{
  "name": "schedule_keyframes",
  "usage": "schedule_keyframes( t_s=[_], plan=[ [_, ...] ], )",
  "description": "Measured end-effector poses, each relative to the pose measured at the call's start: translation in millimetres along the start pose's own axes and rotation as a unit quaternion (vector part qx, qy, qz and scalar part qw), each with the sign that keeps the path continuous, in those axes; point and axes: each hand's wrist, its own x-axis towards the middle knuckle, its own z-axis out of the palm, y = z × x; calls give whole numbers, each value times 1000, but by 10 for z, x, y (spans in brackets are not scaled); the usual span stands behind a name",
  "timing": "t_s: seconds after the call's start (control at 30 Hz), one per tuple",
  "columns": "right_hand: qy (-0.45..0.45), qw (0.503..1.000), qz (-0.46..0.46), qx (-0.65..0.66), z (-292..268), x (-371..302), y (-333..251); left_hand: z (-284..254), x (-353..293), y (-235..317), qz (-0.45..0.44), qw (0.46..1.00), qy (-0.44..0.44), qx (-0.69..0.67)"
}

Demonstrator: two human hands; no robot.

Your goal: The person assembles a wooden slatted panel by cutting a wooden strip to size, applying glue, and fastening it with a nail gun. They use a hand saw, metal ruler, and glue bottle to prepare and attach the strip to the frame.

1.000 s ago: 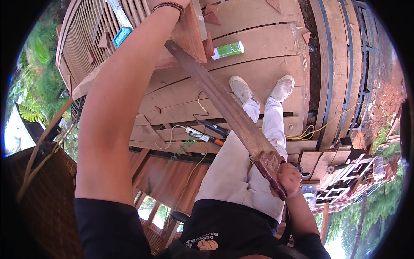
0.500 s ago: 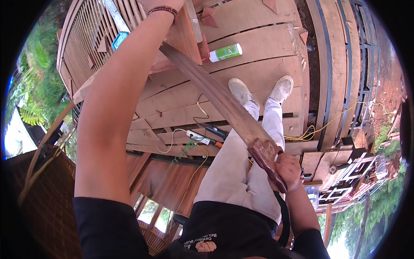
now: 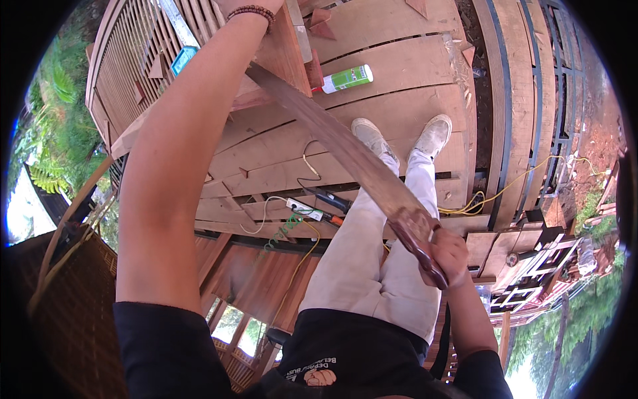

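My right hand is wrapped round the brown handle of a hand saw. Its long blade slants up and left to a reddish wooden board, and the far end passes under my left forearm, where I cannot see it. At the top edge, over the board, is my left hand, mostly cut off by the picture; its fingers do not show. A beaded bracelet circles that wrist. Just left of the forearm lies a tool with a turquoise end and a long silvery blade or bar.
A green and white bottle lies on the plank floor beside the board. A power strip with cords and a dark power tool lie left of my legs. Wood offcuts are scattered about. A slatted wooden piece stands at upper left.
My right hand and the saw handle have shifted slightly up and to the right, with the blade sliding along the board. My left arm has barely moved.
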Motion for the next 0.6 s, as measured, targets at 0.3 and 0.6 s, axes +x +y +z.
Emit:
schedule_keyframes(
  t_s=[0.3,0.6],
  plan=[
    [49,999,13,4,167,-139,-70,120,40,-38,-2,1000,2,-3],
    [1,1000,2,19,33,-137,-80,-81,41,-77,-17,1000,5,4]
  ],
)
